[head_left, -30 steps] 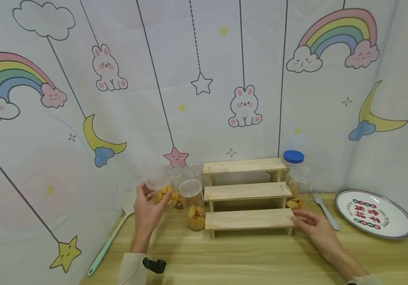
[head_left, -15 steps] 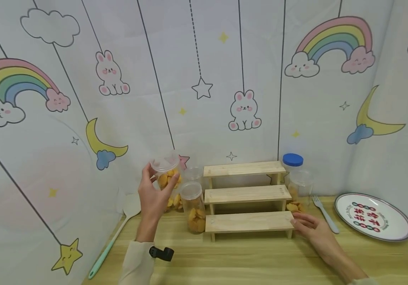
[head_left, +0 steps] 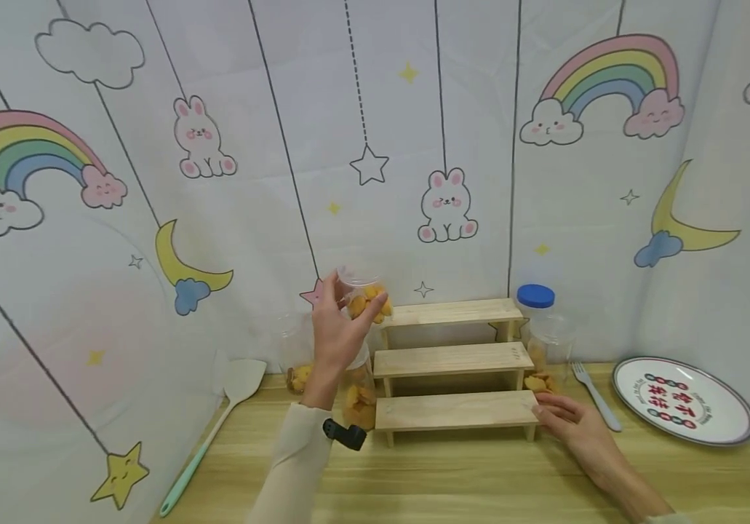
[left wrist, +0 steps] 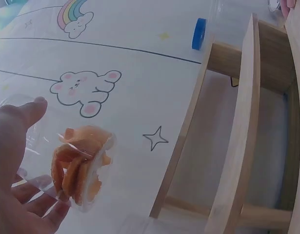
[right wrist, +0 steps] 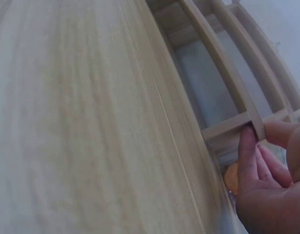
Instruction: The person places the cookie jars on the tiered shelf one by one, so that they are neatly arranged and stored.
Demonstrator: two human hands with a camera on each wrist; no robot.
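The left hand (head_left: 338, 331) grips a clear jar of yellow pieces (head_left: 373, 300) in the air near the left end of the top step of a wooden rack (head_left: 453, 361), while the right hand (head_left: 574, 431) pinches the right end of its lowest step. The lifting looks done, the setting down not yet. A front jar (head_left: 358, 400), a rear jar (head_left: 297, 380) and a blue-lidded jar (head_left: 535, 295) stand beside the rack, so the work seems early.
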